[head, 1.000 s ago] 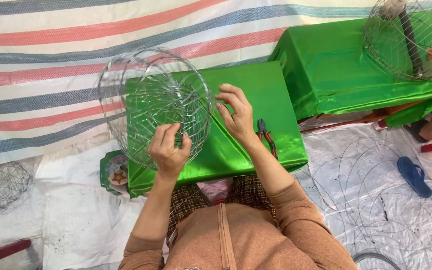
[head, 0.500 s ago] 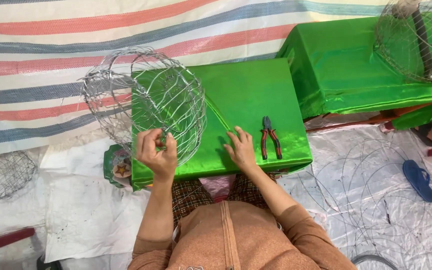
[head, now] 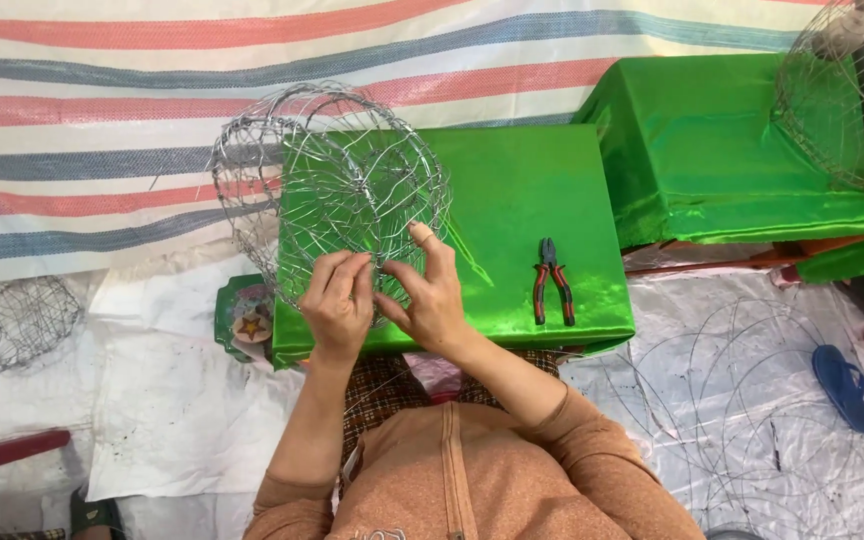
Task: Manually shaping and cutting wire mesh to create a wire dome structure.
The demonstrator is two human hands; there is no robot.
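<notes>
- Both of my hands pinch the near rim of the wire basket: my left hand curls its fingers over the wires, and my right hand nips a strand just beside it, forefinger raised against the mesh.
- That basket is a round, open cage of thin silver wire, tipped on its side on the green covered table, its far edge hanging past the table's left end over the striped tarp.
- On the same table, to the right of the basket and well apart from my hands, lie red-handled pliers.
- Right of the table stands a second green table with another wire basket on it.
- Left of the table, down on the white sheet, lies a flattened wire cage.
- A blue sandal lies far right among loose wire hoops.
</notes>
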